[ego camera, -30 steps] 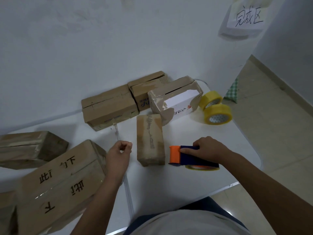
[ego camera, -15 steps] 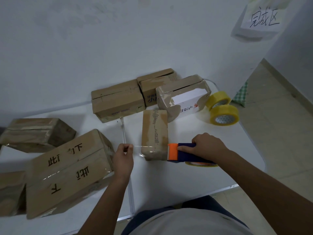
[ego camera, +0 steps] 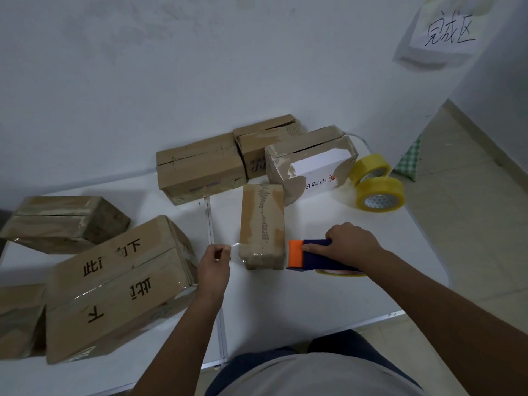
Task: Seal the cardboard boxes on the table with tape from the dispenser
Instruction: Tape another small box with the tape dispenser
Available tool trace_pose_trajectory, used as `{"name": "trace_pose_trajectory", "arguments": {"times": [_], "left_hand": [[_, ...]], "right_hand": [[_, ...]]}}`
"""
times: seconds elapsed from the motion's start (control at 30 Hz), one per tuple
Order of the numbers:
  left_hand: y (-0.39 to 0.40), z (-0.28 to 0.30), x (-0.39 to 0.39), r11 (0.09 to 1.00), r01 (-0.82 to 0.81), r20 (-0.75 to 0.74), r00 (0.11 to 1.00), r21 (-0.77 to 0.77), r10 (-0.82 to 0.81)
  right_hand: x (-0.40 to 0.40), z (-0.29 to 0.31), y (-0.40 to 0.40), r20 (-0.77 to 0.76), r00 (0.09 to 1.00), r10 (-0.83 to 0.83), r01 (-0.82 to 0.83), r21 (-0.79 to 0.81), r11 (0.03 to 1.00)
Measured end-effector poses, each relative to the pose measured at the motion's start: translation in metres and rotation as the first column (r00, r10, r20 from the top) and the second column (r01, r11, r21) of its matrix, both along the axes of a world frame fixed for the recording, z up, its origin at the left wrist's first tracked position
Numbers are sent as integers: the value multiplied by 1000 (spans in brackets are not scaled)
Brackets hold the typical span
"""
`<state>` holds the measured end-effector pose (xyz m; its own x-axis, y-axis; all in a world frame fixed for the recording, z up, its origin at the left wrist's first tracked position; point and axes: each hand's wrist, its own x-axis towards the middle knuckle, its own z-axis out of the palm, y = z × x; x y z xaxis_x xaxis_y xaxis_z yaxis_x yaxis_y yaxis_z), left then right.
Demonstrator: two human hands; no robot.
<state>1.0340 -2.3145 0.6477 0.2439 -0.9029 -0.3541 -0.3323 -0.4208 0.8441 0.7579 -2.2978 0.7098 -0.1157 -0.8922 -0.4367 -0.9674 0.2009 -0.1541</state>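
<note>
Cardboard boxes crowd the white worktop (ego camera: 328,295); the small box (ego camera: 263,224) I am taping lies near the middle, long axis running near to far, its top showing a dark ragged line along the seam; my right hand (ego camera: 351,245) curls round the dark blue handle of the tape dispenser (ego camera: 308,255), index finger laid straight along it, the orange head just beside the box's near right corner; the roll under the dispenser is mostly hidden by my hand, only a yellow rim showing. My left hand (ego camera: 214,265) pinches the free end of the clear tape (ego camera: 238,250) between thumb and fingertips, just left of the box's near end; the strip is nearly invisible, caught only as a glint across the near end, and I cannot tell whether it already touches the cardboard. Left of my hand sits a large box (ego camera: 120,284) with black characters and a glossy film over its near face; further left, other boxes are cut off by the frame edge. Along the far wall stand two brown boxes and a torn white-faced box (ego camera: 311,164); two yellow tape rolls (ego camera: 378,190) lie at the far right; a paper sign (ego camera: 448,31) hangs on the wall, partly cropped.
</note>
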Motion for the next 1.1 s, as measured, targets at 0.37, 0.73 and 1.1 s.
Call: {"name": "trace_pose_trajectory", "arguments": {"times": [0.37, 0.73, 1.1], "left_hand": [[-3, -3, 0, 977, 172, 76, 980, 130, -182], [-13, 9, 11, 919, 282, 204, 917, 277, -343], [-17, 11, 8, 329, 943, 815, 234, -57, -529]], "right_hand": [[5, -12, -5, -7, 1000, -13, 13, 28, 1000], [5, -13, -6, -6, 1000, -26, 26, 51, 998], [9, -19, -2, 26, 999, -43, 42, 44, 998]]}}
